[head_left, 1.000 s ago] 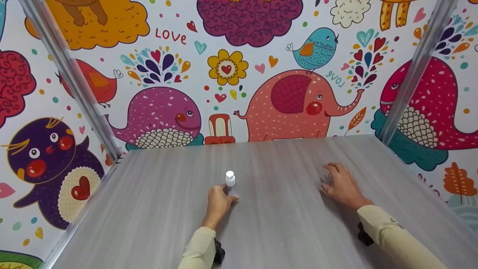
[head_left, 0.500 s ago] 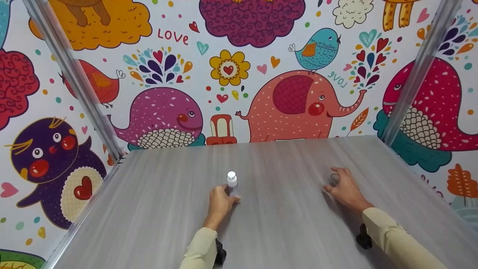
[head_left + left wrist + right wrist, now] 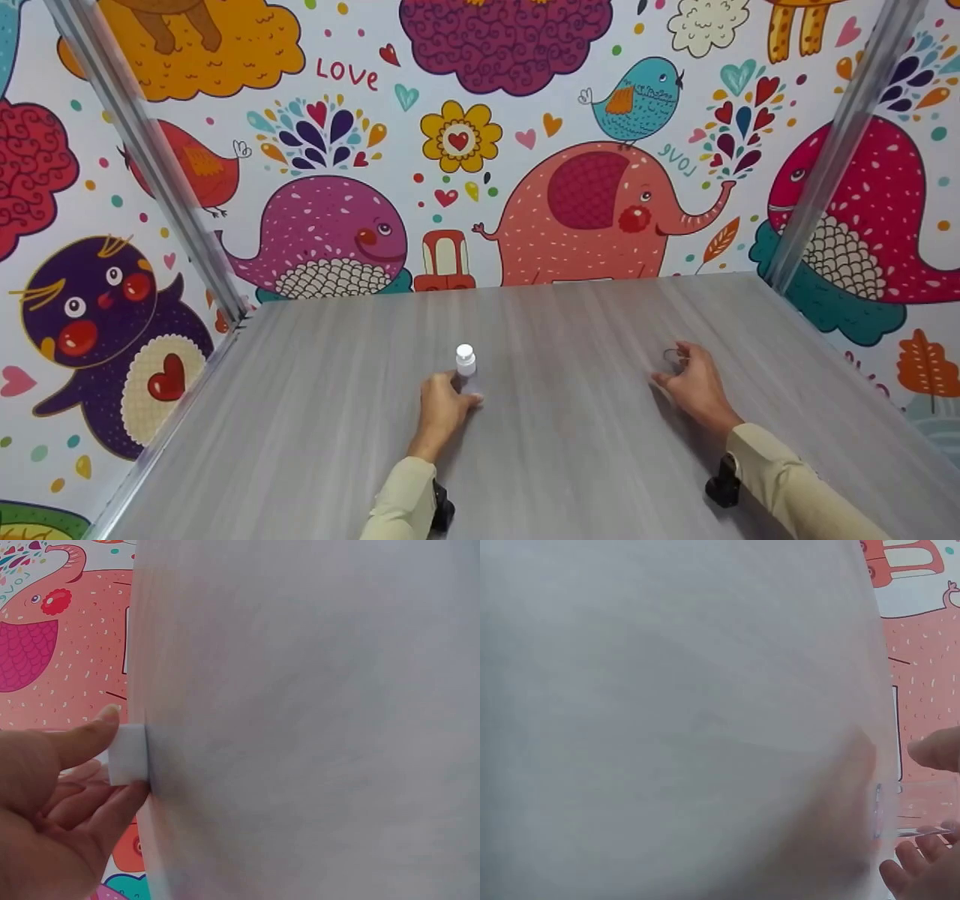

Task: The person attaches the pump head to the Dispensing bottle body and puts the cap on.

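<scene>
A small bottle (image 3: 466, 364) with a white cap stands upright near the middle of the table. My left hand (image 3: 441, 412) holds it low down, thumb on one side and fingers on the other. In the left wrist view the bottle's white lower end (image 3: 129, 755) sits between thumb and fingers. On the right, my right hand (image 3: 699, 386) is around a clear, cup-like container (image 3: 916, 808), whose rim barely shows in the head view. The right wrist view has the thumb apart from its wall and the fingers beside its other side; whether they touch is unclear.
The grey wood-grain table (image 3: 360, 420) reaches back to a wall (image 3: 540, 112) printed with cartoon animals. A metal post (image 3: 187, 202) rises at the back left corner, another post (image 3: 825, 172) at the back right.
My right hand has drawn slightly right and toward me, its fingers now nearer the thumb, and the clear container's rim has come into view. My left hand and the bottle have stayed put.
</scene>
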`<state>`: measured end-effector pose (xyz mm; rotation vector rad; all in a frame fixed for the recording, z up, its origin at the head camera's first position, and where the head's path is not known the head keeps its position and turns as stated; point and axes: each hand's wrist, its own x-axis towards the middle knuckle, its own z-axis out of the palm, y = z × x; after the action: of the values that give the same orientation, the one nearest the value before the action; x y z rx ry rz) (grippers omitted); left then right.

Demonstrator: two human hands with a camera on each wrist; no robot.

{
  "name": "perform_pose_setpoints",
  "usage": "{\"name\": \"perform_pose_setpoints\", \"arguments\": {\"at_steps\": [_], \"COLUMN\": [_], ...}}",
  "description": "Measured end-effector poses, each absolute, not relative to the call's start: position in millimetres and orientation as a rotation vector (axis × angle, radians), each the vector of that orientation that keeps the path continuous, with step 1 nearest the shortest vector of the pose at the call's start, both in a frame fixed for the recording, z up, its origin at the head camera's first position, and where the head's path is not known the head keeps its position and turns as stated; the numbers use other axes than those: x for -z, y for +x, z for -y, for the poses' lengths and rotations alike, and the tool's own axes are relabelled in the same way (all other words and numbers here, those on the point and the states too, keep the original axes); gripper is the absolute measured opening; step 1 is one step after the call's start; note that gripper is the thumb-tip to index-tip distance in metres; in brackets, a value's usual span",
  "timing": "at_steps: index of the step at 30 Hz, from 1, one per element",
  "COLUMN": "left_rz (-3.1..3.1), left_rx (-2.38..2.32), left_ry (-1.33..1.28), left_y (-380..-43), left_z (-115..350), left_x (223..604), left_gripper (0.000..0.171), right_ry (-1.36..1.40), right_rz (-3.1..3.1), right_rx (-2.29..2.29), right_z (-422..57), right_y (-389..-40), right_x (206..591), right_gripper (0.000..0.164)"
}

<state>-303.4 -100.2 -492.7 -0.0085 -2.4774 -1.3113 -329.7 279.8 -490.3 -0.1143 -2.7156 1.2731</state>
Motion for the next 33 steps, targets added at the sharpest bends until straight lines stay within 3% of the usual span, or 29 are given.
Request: {"name": "perform_pose_setpoints", "arguments": {"at_steps": [9, 33], "left_rz": [2.473, 2.473], "left_rx": [1.323, 1.322], "left_ry": [-0.007, -0.037], "left_y": [-302.8, -302.1], "left_z": [100.6, 100.5], "left_x": [492.7, 491.6], "left_gripper": [0.037, 0.034], "right_ry": [-0.217, -0.271], "right_rz": [2.636, 2.594], "right_rx": [-1.291, -1.247], "right_z": [-275.8, -274.4], "right_y": [-326.7, -325.5], "right_x": [493.4, 497.2], "right_gripper": [0.063, 0.048]}}
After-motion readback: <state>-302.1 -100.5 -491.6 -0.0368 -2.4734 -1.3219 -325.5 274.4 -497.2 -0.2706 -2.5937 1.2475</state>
